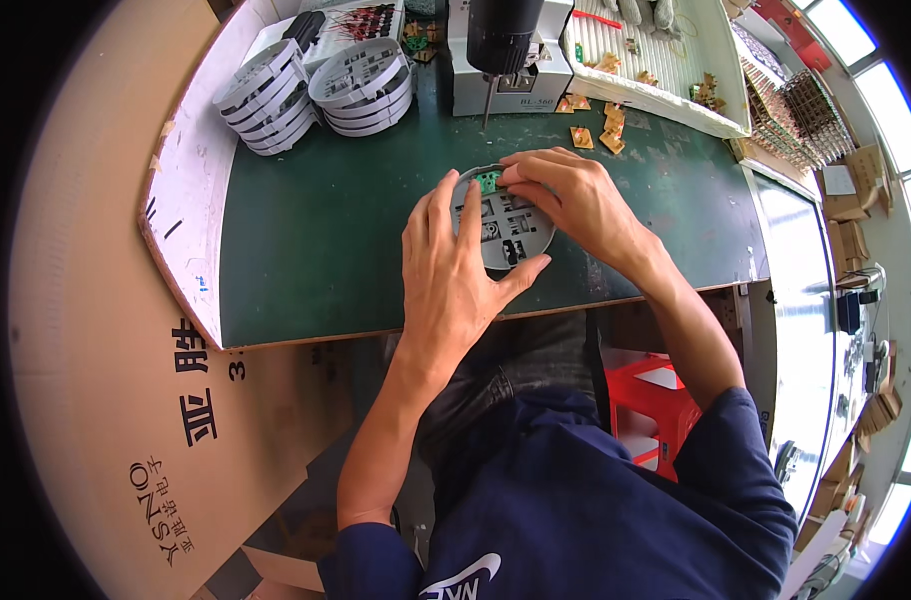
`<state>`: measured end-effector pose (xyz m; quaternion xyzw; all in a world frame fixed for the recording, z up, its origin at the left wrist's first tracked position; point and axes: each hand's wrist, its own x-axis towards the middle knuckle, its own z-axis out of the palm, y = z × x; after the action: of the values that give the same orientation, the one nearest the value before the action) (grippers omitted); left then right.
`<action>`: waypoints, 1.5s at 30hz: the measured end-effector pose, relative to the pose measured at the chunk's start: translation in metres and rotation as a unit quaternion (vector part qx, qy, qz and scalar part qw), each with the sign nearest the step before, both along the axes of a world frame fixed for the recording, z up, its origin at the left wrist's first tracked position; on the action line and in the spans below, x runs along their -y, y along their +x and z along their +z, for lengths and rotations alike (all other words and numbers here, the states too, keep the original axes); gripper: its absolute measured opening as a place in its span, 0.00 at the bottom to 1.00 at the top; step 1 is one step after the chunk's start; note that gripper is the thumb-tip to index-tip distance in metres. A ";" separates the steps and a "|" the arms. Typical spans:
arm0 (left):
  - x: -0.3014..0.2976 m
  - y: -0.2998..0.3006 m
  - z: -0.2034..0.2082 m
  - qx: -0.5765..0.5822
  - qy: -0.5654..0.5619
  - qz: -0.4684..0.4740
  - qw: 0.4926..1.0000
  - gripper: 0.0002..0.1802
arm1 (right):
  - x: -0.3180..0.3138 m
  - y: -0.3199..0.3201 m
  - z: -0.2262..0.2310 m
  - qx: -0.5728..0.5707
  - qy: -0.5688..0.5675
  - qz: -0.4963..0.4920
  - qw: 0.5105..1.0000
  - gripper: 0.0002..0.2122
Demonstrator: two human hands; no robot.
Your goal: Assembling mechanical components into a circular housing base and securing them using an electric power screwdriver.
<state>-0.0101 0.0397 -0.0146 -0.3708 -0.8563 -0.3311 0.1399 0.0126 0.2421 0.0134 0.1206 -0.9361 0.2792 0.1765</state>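
Observation:
A round grey plastic housing (538, 236) lies on the green tabletop in front of me, with metal and black fittings in its compartments. A small green circuit board (488, 182) sits in its far part. My left hand (444, 270) is wrapped round the housing's left side, thumb at the near rim and fingertips near the board. My right hand (579, 198) reaches over the far right rim, its fingers closed together at the board's right end. Those fingertips partly hide what is between them.
Stacked grey housings (364, 92) stand far left. A black electric screwdriver (504, 38) hangs before a white box (516, 98), its bit pointing down. Small orange-brown boards (613, 126) lie beside a white tray (666, 100) of parts. A red stool (656, 402) is under the bench.

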 end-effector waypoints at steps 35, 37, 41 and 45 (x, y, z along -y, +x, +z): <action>0.002 -0.013 0.004 -0.081 -0.074 -0.027 0.994 0.47 | 0.014 -0.104 0.163 -0.032 -0.428 0.261 0.865 0.22; 0.001 -0.014 0.005 -0.075 -0.063 -0.030 0.995 0.47 | 0.006 -0.104 0.162 -0.041 -0.477 0.255 0.840 0.22; 0.000 -0.015 0.004 -0.043 -0.049 -0.037 0.997 0.46 | -0.011 -0.096 0.161 -0.055 -0.505 0.251 0.824 0.23; 0.009 -0.019 0.003 -0.026 -0.048 -0.056 0.997 0.45 | -0.016 -0.103 0.154 -0.108 -0.505 0.146 0.844 0.13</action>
<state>-0.0287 0.0311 -0.0118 -0.4330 -0.8451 -0.2872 0.1257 -0.0902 0.2582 0.1677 0.1795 -0.6120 0.7211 0.2706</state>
